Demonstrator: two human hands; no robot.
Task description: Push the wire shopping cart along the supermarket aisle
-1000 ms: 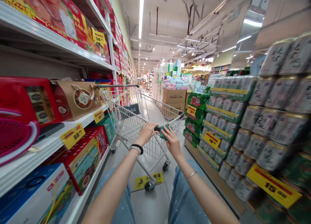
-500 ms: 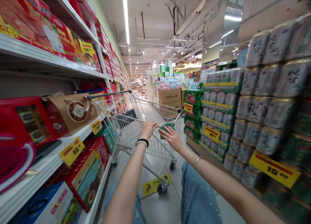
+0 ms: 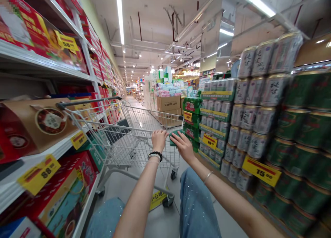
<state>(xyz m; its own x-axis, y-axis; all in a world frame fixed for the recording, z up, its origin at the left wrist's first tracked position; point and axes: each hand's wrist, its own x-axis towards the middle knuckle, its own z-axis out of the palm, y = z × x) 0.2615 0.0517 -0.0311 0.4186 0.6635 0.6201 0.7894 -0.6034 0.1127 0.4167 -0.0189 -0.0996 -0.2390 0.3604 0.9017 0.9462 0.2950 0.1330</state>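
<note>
Shopping cart (image 3: pixel 129 134) sits in the aisle right in front of the person. Its long axis runs away from them down the aisle, but it's skewed: the nose swings off to the left, so the front rail sits close to the left shelf (image 3: pixel 62 149). The handle (image 3: pixel 175 132) end is nearest the person, and the whole thing looks tipped in the view.

It's a plain silver wire-mesh basket on small castors, with a green sleeve on the handle. The left hand (image 3: pixel 159 140) is curled shut over the bar just left of the green bit, with a beaded bracelet (image 3: pixel 155 154) on that wrist. The right hand (image 3: pixel 184 147) has its fingers wrapped over the green sleeve, and the two hands almost touch.

There's a dark panel inside the basket and I honestly can't tell what it is. Both thumbs are hidden under the bar. The cart partly covers a yellow floor sticker (image 3: pixel 156 199). On the right, the stacked cans (image 3: pixel 258 103) are smeared with blur, and only the price tags read clearly. A brown gift box (image 3: pixel 38 122) on the left is cut off by the frame edge.
</note>
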